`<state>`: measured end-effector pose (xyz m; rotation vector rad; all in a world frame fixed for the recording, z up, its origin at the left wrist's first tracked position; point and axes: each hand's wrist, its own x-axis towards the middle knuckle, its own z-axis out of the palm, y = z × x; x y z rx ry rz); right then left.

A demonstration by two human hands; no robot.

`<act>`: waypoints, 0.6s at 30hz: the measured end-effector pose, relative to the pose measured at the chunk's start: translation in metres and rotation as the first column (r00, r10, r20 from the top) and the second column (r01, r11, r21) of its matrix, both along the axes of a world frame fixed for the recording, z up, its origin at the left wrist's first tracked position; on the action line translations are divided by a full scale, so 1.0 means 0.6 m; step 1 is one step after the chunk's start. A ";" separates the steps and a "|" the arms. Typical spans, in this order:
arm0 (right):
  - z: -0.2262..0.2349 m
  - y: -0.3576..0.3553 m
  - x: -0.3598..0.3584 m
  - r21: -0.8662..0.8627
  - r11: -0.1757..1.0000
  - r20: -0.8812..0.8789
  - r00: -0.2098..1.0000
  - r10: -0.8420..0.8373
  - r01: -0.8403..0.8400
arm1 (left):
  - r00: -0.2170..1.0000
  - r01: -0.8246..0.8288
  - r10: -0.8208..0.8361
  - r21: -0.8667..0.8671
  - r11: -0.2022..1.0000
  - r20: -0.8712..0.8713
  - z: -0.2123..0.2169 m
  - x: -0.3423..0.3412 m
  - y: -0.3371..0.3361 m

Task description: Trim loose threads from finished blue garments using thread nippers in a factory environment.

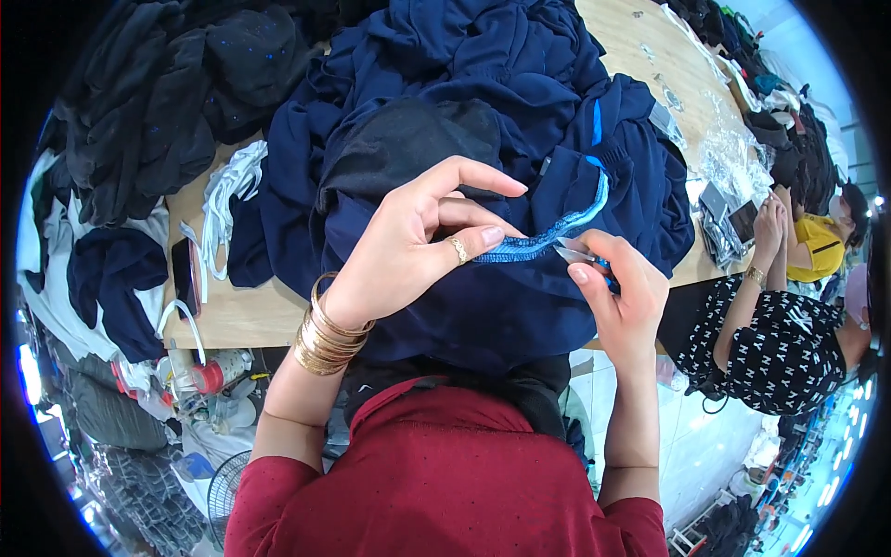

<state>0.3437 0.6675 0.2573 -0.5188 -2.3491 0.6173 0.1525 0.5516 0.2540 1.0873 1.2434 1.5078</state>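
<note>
A navy garment lies over the table edge in front of me, with a striped light and dark blue edge running across it. My left hand, gold bangles on its wrist, pinches this edge between thumb and fingers; its index finger is stretched out above. In my right hand is a pair of thread snips with pointed metal blades and what looks like a blue handle. The blade tips are right beside the striped edge, and I cannot tell whether they touch it. The fingers partly hide the snips.
More navy garments are heaped beyond my hands, with black clothes at far left. White strips and a phone lie left on the wooden table. Clear plastic bags lie right, near a co-worker in a patterned black top.
</note>
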 end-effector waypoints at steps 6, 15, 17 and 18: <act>0.001 -0.003 -0.001 0.213 0.977 0.099 0.995 -0.024 0.003 | 0.999 0.024 -0.023 -0.038 0.999 0.038 0.004 -0.001 0.002; -0.003 -0.001 -0.007 0.278 0.961 0.088 0.996 -0.022 -0.004 | 0.999 0.018 -0.016 -0.044 0.999 0.045 0.007 -0.004 0.003; -0.002 -0.002 -0.008 0.271 0.962 0.090 0.996 -0.021 -0.004 | 0.999 0.015 -0.013 -0.046 0.999 0.051 0.007 -0.002 0.003; -0.001 -0.003 -0.009 0.265 0.964 0.091 0.996 -0.021 -0.004 | 0.998 0.013 -0.010 -0.048 0.999 0.056 0.006 -0.002 0.003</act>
